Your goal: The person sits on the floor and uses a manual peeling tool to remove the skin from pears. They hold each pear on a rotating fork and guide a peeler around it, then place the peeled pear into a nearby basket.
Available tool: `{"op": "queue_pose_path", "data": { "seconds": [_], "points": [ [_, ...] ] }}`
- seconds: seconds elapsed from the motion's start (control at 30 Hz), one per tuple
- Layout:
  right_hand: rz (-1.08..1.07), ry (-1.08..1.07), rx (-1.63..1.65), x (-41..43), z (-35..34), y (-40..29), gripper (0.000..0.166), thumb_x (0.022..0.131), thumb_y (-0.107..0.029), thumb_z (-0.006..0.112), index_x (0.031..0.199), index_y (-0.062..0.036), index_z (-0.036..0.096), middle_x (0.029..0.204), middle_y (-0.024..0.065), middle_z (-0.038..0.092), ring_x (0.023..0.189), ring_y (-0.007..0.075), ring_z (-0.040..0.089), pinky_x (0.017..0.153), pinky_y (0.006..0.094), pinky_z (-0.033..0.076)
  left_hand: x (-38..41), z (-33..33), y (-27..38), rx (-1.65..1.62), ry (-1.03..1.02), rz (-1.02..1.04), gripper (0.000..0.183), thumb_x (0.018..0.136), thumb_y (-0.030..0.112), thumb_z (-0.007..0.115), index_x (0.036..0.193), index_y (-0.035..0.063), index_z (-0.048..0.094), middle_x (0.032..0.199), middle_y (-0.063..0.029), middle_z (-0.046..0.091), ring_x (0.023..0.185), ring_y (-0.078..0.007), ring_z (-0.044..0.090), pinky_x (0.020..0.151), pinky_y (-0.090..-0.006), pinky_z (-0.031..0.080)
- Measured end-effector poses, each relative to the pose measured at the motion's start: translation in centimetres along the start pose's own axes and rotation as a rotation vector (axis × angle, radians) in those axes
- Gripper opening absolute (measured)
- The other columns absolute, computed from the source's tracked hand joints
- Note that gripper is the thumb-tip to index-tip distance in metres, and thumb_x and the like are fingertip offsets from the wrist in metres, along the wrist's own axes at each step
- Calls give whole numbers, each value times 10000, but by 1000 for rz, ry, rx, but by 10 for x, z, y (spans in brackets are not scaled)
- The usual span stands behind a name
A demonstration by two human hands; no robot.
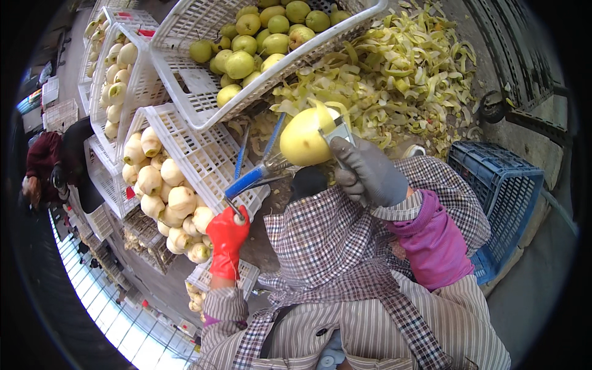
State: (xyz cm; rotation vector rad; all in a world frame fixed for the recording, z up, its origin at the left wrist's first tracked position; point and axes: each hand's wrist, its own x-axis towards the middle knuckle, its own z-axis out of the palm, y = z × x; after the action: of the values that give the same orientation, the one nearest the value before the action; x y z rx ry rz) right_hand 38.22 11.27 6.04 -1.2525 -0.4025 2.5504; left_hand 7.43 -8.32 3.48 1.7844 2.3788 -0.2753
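Note:
My left hand [228, 238], in a red rubber glove, grips the metal crank handle of a blue-sleeved stand [245, 181]. A large yellow-green pear [303, 138] sits at the far end of that device, with part of its peel hanging loose at the top. My right hand [370, 173], in a grey glove, holds a metal peeler [340, 134] against the pear's right side. How the pear is fixed to the device is hidden.
A white plastic crate [203, 108] of unpeeled pears stands ahead. Crates of peeled pears [181, 200] are at the left. Peelings [393, 74] cover the ground ahead right. A blue crate [497, 166] lies at the right. Another person [44, 157] is at the far left.

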Motion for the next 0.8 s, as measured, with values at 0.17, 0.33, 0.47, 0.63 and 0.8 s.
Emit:
{"op": "queue_pose_path", "data": {
  "seconds": [0.17, 0.33, 0.47, 0.63, 0.8],
  "points": [
    [8, 67, -43, 3, 5, 5, 478, 1031, -504, 524, 1257, -87, 462, 576, -26, 395, 371, 57, 316, 321, 224, 299, 30, -52, -26, 35, 173, 85, 308, 875, 326, 730, 680, 116, 616, 622, -130, 642, 553, -349, 622, 529, -453, 476],
    [-42, 142, -85, 1, 15, 18, 610, 960, -548, 624, 1262, -50, 441, 617, -1, 463, 422, 79, 400, 368, 252, 328, 100, -7, -59, -516, 212, 50, 247, 928, 293, 677, 821, 74, 633, 665, -107, 627, 584, -337, 607, 551, -433, 484],
    [-124, 227, -80, 3, 23, 29, 631, 950, -515, 659, 1276, -27, 425, 639, 7, 484, 445, 78, 423, 375, 249, 346, 85, 44, -43, -94, 29, 54, 247, 877, 318, 682, 747, 109, 656, 666, -147, 673, 658, -386, 667, 579, -477, 514],
    [-186, 263, -84, 10, 34, 42, 566, 957, -444, 672, 1269, -49, 412, 667, -6, 461, 471, 71, 414, 393, 238, 329, 5, 25, -7, 0, -37, -81, 345, 887, 343, 695, 651, 101, 626, 609, -144, 625, 613, -378, 640, 561, -469, 480],
    [-237, 325, 4, 15, 43, 52, 468, 976, -373, 661, 1231, -70, 410, 696, -11, 451, 491, 74, 405, 403, 239, 297, 18, -46, -23, -14, 351, 137, 299, 868, 315, 743, 684, 123, 607, 586, -106, 580, 531, -327, 588, 518, -459, 461]
  ]
}}
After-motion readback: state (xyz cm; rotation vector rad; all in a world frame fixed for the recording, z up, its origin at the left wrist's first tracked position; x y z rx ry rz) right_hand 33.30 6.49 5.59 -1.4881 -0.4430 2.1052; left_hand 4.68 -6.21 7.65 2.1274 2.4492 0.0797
